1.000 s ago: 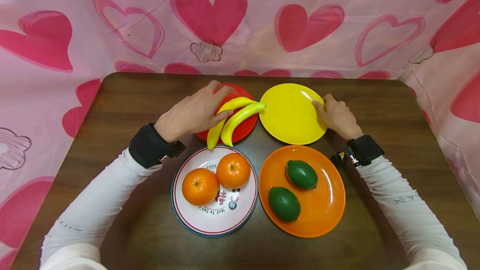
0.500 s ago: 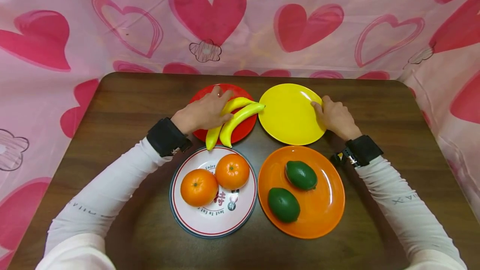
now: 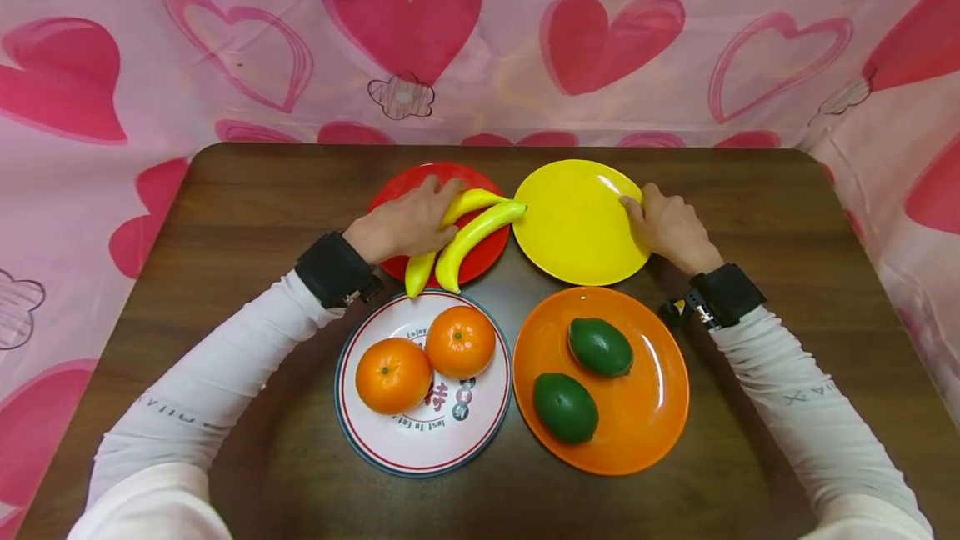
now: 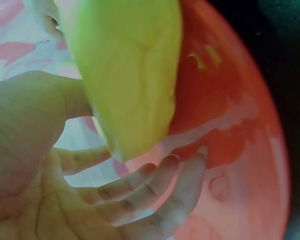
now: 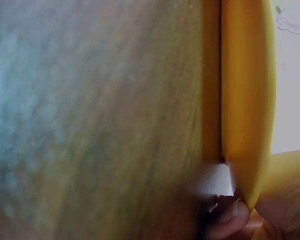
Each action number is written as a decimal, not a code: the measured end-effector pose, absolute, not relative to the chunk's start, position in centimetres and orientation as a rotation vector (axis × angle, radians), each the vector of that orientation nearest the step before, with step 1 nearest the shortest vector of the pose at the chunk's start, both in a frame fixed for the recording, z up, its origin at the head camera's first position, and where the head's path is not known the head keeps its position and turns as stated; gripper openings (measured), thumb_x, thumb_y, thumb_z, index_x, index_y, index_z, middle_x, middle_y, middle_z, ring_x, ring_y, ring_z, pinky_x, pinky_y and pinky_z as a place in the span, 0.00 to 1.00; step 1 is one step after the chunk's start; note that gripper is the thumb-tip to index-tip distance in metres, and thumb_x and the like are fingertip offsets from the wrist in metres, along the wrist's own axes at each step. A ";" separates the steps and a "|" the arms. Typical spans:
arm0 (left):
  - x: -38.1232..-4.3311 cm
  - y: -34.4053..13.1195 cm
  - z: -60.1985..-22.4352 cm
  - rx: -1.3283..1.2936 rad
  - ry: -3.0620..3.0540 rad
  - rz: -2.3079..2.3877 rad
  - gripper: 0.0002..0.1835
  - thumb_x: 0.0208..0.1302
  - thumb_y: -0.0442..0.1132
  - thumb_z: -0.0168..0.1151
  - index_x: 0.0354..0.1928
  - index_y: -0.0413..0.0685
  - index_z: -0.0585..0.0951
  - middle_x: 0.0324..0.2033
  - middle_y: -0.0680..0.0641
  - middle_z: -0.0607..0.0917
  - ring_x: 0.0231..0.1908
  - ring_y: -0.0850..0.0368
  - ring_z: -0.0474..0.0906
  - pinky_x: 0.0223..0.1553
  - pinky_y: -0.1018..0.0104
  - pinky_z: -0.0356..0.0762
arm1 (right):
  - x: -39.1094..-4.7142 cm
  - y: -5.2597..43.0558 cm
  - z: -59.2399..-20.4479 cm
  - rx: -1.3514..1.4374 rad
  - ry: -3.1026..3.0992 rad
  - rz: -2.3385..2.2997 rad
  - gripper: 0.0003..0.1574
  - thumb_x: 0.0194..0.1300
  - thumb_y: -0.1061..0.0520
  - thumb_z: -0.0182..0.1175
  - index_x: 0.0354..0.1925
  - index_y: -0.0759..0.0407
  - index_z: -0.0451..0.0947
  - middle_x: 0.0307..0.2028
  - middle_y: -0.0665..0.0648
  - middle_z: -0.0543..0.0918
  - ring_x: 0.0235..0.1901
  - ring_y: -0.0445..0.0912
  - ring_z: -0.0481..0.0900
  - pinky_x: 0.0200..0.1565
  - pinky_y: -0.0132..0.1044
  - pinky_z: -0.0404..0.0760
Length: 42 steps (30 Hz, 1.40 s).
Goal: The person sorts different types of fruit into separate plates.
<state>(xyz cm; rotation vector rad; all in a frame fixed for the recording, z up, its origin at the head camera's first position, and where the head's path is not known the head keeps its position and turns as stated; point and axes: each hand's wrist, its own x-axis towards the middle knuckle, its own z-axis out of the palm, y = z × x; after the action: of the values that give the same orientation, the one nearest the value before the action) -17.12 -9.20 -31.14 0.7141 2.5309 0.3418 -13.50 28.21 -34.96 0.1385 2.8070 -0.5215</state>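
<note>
In the head view my left hand (image 3: 405, 222) is over the red plate (image 3: 491, 257) at the back, thumb and fingers around the farther of two yellow bananas (image 3: 467, 203). The left wrist view shows that banana (image 4: 132, 85) between thumb and index finger; the other fingers extend over the red plate. Beside it, the nearer banana (image 3: 468, 242) lies across the plate, its tip by the yellow plate (image 3: 573, 223). My right hand (image 3: 675, 229) pinches the yellow plate's right rim, thumb on top. From the right wrist, fingertips (image 5: 232, 217) show beneath that rim (image 5: 247, 100).
In front of the red plate stands a white plate (image 3: 450, 452) with two oranges (image 3: 393, 375). To its right, an orange plate (image 3: 637, 432) bears two green lemon-shaped fruits (image 3: 600, 347). A heart-patterned pink cloth (image 3: 510, 115) hangs behind the brown table (image 3: 300, 182).
My left hand has shifted slightly right and lower onto the farther banana, its fingers closing around it. The right hand stays at the yellow plate's rim. The head view has shifted a little.
</note>
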 end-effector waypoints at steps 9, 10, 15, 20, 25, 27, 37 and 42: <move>-17.8 -9.7 -31.7 0.716 2.500 0.344 0.42 0.65 0.50 0.59 0.75 0.49 0.50 0.62 0.35 0.65 0.54 0.44 0.72 0.54 0.51 0.75 | -13.1 28.0 -34.6 0.166 2.786 -0.552 0.47 0.68 0.25 0.32 0.60 0.63 0.58 0.36 0.64 0.72 0.29 0.56 0.74 0.35 0.46 0.76; -17.9 -9.8 -31.7 0.718 2.496 0.350 0.42 0.66 0.49 0.58 0.75 0.48 0.50 0.62 0.35 0.65 0.54 0.43 0.71 0.56 0.51 0.74 | -13.1 27.9 -34.6 0.167 2.785 -0.555 0.47 0.68 0.25 0.32 0.60 0.63 0.58 0.36 0.64 0.72 0.29 0.56 0.74 0.35 0.45 0.76; -18.3 -10.3 -31.8 0.723 2.498 0.409 0.39 0.66 0.47 0.57 0.73 0.47 0.50 0.59 0.36 0.67 0.54 0.43 0.70 0.58 0.50 0.72 | -13.0 27.7 -34.7 0.159 2.789 -0.554 0.47 0.67 0.25 0.32 0.60 0.63 0.58 0.36 0.64 0.72 0.29 0.55 0.74 0.34 0.45 0.76; -18.4 -10.5 -31.4 0.783 2.534 0.526 0.36 0.66 0.43 0.58 0.70 0.48 0.52 0.50 0.39 0.71 0.47 0.46 0.71 0.53 0.54 0.74 | -13.1 27.5 -34.6 0.147 2.788 -0.563 0.48 0.67 0.25 0.32 0.60 0.63 0.58 0.36 0.64 0.71 0.29 0.55 0.73 0.34 0.45 0.76; -18.4 -10.3 -30.7 0.848 2.552 0.622 0.34 0.67 0.41 0.56 0.69 0.48 0.53 0.47 0.40 0.72 0.46 0.46 0.71 0.51 0.56 0.76 | -13.2 27.5 -34.6 0.141 2.786 -0.571 0.47 0.68 0.25 0.33 0.60 0.63 0.58 0.36 0.64 0.71 0.29 0.55 0.73 0.34 0.45 0.76; -18.4 -10.2 -30.4 0.853 2.551 0.644 0.34 0.67 0.41 0.56 0.69 0.49 0.52 0.48 0.39 0.71 0.46 0.46 0.71 0.50 0.55 0.75 | -13.2 27.4 -34.7 0.138 2.787 -0.571 0.47 0.68 0.25 0.33 0.60 0.63 0.58 0.36 0.64 0.72 0.29 0.55 0.73 0.34 0.45 0.76; -18.5 -8.6 -28.7 1.074 2.585 0.651 0.28 0.69 0.42 0.55 0.65 0.47 0.56 0.39 0.41 0.72 0.39 0.47 0.71 0.44 0.59 0.74 | -13.1 27.4 -34.8 0.135 2.793 -0.562 0.47 0.68 0.25 0.32 0.61 0.63 0.58 0.35 0.64 0.71 0.28 0.55 0.73 0.33 0.45 0.76; -18.8 -6.4 -27.9 1.141 2.537 0.608 0.30 0.70 0.44 0.53 0.67 0.45 0.55 0.44 0.40 0.72 0.44 0.46 0.71 0.50 0.58 0.74 | -13.0 27.6 -34.8 0.140 2.795 -0.564 0.47 0.68 0.25 0.32 0.61 0.63 0.58 0.35 0.64 0.71 0.28 0.55 0.73 0.33 0.45 0.76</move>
<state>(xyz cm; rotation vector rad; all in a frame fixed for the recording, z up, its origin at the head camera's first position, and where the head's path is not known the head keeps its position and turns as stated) -18.83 -6.35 -27.95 1.1414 2.5374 0.6075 -12.99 27.58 -34.79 0.1404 2.7946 -0.5645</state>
